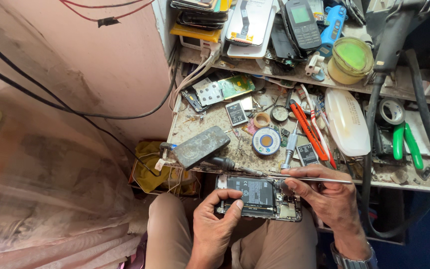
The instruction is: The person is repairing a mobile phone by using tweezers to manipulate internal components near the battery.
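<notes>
While two hands grip one phone.

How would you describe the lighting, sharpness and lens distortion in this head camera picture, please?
Head view: even daylight, soft shadows; the opened phone, left hand, right hand and metal tweezers are sharp. Wide-angle bending curves the workbench edges and shelf. The translucent sheet at left looks hazy and washed out. Mild glare on the white oval case.
</notes>
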